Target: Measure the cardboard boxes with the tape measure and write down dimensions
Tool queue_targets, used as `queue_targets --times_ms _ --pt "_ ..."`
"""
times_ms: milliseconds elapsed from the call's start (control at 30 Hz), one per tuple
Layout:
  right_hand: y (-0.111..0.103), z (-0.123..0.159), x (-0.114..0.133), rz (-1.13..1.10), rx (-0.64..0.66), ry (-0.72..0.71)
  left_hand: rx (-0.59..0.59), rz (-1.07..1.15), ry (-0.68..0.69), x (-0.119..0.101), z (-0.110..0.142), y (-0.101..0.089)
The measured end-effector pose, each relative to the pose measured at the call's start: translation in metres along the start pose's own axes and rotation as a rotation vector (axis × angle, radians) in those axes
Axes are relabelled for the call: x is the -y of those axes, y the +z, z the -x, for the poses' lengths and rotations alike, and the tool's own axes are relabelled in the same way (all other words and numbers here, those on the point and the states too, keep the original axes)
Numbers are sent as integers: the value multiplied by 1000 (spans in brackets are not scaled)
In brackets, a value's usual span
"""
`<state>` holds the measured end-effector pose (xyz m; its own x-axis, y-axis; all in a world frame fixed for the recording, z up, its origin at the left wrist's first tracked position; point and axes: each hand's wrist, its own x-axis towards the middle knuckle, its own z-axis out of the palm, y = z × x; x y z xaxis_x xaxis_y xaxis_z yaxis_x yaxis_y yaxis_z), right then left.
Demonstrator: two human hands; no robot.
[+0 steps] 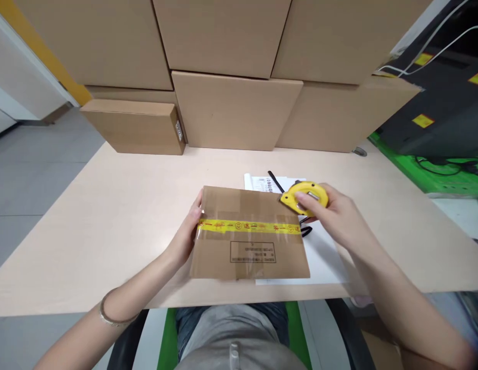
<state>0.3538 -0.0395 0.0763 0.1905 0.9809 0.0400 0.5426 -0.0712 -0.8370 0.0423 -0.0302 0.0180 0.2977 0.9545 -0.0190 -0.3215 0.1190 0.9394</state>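
Note:
A brown cardboard box with a band of yellow printed tape across it is tilted up over the front half of the table. My left hand grips its left edge, with most of the fingers hidden behind. In my right hand is a yellow tape measure, the thumb pressing on its face. The tape measure touches or nearly touches the box's upper right corner; which of these I cannot tell. White paper lies partly behind the box, and a thin black item shows above it.
Large cardboard boxes stand stacked along the table's back edge. A smaller flat box is at the back left. To the right stands dark equipment with white cables, on a green surface. The table's front edge is close to my body.

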Motion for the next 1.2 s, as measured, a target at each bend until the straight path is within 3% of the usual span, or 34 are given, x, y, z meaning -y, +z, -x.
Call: queue_targets --times_ms 133,233,333,467,600,700,767,833,900,1033,1100,1200 --pt "12 8 -5 197 -67 -168 -72 48 -166 1 -5 3" --pt "20 15 5 250 3 -347 -116 42 -160 5 -6 1" --pt "30 23 16 390 130 -434 -135 23 -118 12 -9 -3" --pt "38 25 27 571 110 -503 -92 58 -121 17 -13 -7" --pt "24 3 21 453 164 -398 -91 63 -136 15 -14 -6" --pt "6 -33 -1 377 103 -186 -142 54 -146 12 -13 -3" --pt "0 -61 -24 496 121 3 -174 56 -161 11 -12 -1" --pt "0 -84 -46 613 246 109 -180 62 -165 12 -12 -1" --pt "4 -99 -64 626 358 125 -165 59 -160 14 -12 -3" --pt "10 -114 -83 440 483 68 -134 34 -138 21 -11 -10" --pt "13 -120 -89 289 509 47 -112 30 -124 24 -11 -13" --pt "22 -128 -100 62 448 27 -81 20 -101 29 -10 -17"
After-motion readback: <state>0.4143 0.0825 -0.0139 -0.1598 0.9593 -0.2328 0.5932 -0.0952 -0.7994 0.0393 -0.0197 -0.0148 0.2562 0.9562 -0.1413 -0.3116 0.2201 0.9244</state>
